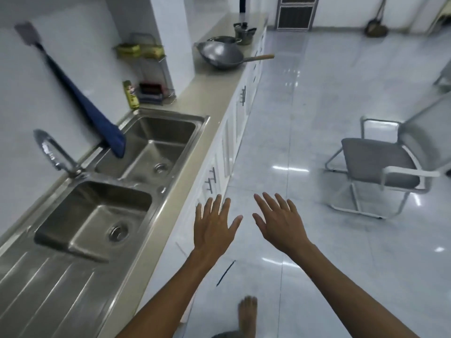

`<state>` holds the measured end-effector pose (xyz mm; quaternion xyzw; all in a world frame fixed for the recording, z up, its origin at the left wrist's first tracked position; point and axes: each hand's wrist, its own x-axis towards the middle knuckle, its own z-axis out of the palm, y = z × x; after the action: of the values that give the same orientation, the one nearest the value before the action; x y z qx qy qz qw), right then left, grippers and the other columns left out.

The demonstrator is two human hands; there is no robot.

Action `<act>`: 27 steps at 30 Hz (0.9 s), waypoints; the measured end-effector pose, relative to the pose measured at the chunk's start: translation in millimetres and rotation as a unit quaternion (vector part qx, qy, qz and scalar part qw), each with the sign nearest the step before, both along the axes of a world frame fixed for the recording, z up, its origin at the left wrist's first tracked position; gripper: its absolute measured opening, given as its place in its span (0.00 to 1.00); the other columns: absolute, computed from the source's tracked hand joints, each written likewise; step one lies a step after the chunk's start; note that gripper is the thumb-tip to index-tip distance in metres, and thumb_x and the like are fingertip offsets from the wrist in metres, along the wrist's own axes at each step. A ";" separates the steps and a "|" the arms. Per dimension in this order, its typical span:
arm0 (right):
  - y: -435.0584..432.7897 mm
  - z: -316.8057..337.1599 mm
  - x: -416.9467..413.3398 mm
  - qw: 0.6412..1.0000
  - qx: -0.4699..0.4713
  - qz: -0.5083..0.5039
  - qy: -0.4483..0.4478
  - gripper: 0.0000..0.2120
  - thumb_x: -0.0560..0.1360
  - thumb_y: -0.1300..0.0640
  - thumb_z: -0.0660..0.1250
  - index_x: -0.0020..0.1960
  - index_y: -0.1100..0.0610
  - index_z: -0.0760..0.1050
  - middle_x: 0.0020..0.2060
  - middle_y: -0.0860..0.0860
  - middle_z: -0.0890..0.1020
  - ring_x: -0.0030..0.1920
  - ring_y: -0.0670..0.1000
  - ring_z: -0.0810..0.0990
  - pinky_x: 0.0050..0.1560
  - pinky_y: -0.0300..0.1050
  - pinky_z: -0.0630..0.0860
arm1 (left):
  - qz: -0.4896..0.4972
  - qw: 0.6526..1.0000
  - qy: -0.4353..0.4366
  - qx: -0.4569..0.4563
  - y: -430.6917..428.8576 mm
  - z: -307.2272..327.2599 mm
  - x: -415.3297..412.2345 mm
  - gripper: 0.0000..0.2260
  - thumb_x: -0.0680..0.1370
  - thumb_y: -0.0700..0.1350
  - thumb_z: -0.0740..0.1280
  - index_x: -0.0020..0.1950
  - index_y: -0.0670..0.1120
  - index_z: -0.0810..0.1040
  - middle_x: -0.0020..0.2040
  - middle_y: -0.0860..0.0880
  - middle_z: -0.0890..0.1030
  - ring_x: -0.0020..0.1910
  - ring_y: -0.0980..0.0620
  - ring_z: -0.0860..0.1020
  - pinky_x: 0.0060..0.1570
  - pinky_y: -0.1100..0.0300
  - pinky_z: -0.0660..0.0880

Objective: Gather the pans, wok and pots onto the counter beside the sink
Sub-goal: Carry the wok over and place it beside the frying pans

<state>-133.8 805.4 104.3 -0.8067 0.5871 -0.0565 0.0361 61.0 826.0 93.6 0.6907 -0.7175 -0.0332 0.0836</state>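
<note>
A grey wok with a wooden handle rests on the beige counter far along from the double steel sink, its handle sticking out over the counter edge. Behind it sit a shallow steel pan and a steel pot with a lid. My left hand and my right hand are both held out over the floor beside the cabinet fronts, fingers spread, holding nothing. They are far from the cookware.
A blue cloth hangs from the wall into the far basin. A tap, a bottle and a wire rack stand by the wall. A grey chair stands on the glossy floor at right. My bare foot shows below.
</note>
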 end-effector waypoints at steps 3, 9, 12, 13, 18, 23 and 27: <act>-72.2 4.7 -29.8 1.000 -0.003 -0.019 0.000 0.27 0.82 0.41 0.56 0.78 0.51 0.66 0.75 0.54 0.72 0.74 0.63 0.70 0.73 0.65 0.67 | -0.012 1.000 0.000 0.004 -80.3 2.5 -33.2 0.33 0.80 0.69 0.51 0.78 0.51 0.67 0.79 0.46 0.66 0.78 0.43 0.63 0.77 0.42 0.49; -211.8 15.1 -74.6 0.999 -0.013 -0.033 -0.010 0.27 0.82 0.41 0.57 0.77 0.51 0.66 0.74 0.54 0.73 0.73 0.63 0.71 0.71 0.64 0.68 | -0.007 1.000 -0.014 -0.013 -227.0 14.4 -74.1 0.34 0.79 0.70 0.51 0.79 0.53 0.66 0.80 0.48 0.65 0.79 0.44 0.62 0.75 0.45 0.42; -290.9 10.0 -89.5 1.000 -0.018 -0.016 -0.011 0.28 0.82 0.40 0.54 0.79 0.50 0.63 0.76 0.53 0.71 0.75 0.62 0.68 0.74 0.63 0.66 | 0.006 1.000 -0.015 -0.025 -299.7 10.5 -89.2 0.33 0.79 0.70 0.51 0.79 0.52 0.65 0.80 0.48 0.65 0.79 0.45 0.62 0.76 0.45 0.44; -321.7 7.2 -94.6 1.000 -0.022 -0.008 -0.011 0.29 0.82 0.39 0.53 0.79 0.50 0.62 0.76 0.53 0.70 0.76 0.61 0.67 0.74 0.63 0.65 | 0.011 0.999 -0.015 -0.029 -326.8 7.6 -95.6 0.34 0.79 0.70 0.50 0.79 0.52 0.64 0.80 0.48 0.64 0.79 0.45 0.61 0.77 0.44 0.45; -468.5 -0.5 -127.8 1.000 -0.006 0.011 -0.015 0.29 0.83 0.39 0.49 0.80 0.49 0.58 0.78 0.51 0.67 0.78 0.60 0.65 0.76 0.61 0.62 | 0.046 0.999 -0.016 0.008 -460.6 -1.7 -131.7 0.36 0.78 0.71 0.43 0.81 0.53 0.58 0.82 0.49 0.58 0.81 0.47 0.56 0.78 0.43 0.45; -609.6 11.4 -171.2 0.999 0.004 0.019 -0.028 0.28 0.83 0.40 0.51 0.80 0.51 0.59 0.76 0.53 0.71 0.75 0.60 0.69 0.74 0.60 0.67 | 0.081 0.996 0.010 0.021 -588.8 8.7 -174.5 0.36 0.78 0.71 0.46 0.81 0.53 0.58 0.82 0.48 0.60 0.80 0.46 0.58 0.78 0.44 0.48; -710.2 19.0 -189.8 0.998 0.007 0.035 -0.050 0.28 0.83 0.40 0.53 0.78 0.51 0.62 0.73 0.52 0.75 0.71 0.59 0.74 0.68 0.58 0.72 | 0.108 0.992 0.068 0.024 -680.4 16.1 -199.9 0.35 0.79 0.71 0.50 0.79 0.52 0.61 0.79 0.47 0.66 0.77 0.46 0.65 0.76 0.45 0.58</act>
<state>-323.5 95.2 123.2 -0.8225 0.5565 -0.0914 0.0736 -138.9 145.6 109.7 0.7618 -0.6307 -0.0879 0.1189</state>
